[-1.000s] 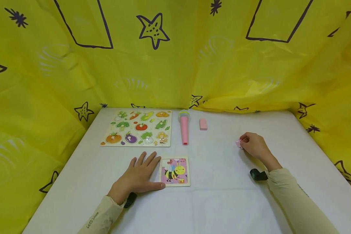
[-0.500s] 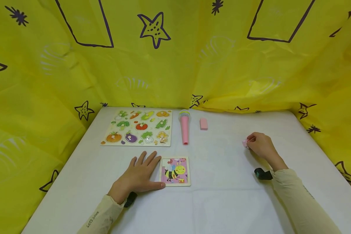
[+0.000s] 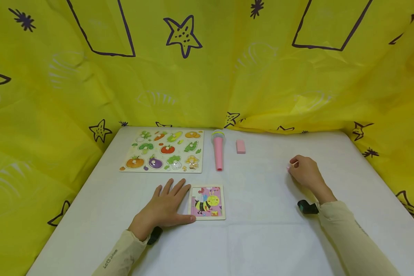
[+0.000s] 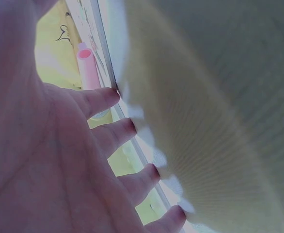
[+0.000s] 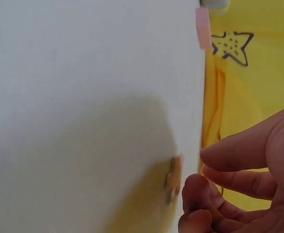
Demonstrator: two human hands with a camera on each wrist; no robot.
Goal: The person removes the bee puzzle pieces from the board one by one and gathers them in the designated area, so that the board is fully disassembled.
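Observation:
My left hand (image 3: 165,209) rests flat with spread fingers beside a small square bee jigsaw puzzle (image 3: 207,203), its thumb at the lower left corner of the frame. A pale patch shows at the upper left of the bee picture. Off to the right, my right hand (image 3: 307,172) hovers low over the table, thumb and fingertips apart with nothing between them. Just past those fingertips, a small puzzle piece (image 5: 173,179) lies on the white cloth, blurred in the right wrist view; from the head, mostly the fingers cover it.
A vegetable peg puzzle board (image 3: 162,151) lies at the back left. Beside it are a pink toy microphone (image 3: 219,151) and a pink block (image 3: 240,146). A yellow printed curtain (image 3: 207,76) encloses the white table (image 3: 258,237) at the back and sides.
My right hand carried the small piece slightly to the right, then parted its fingers from it on the table. My left hand and the bee puzzle stayed in place.

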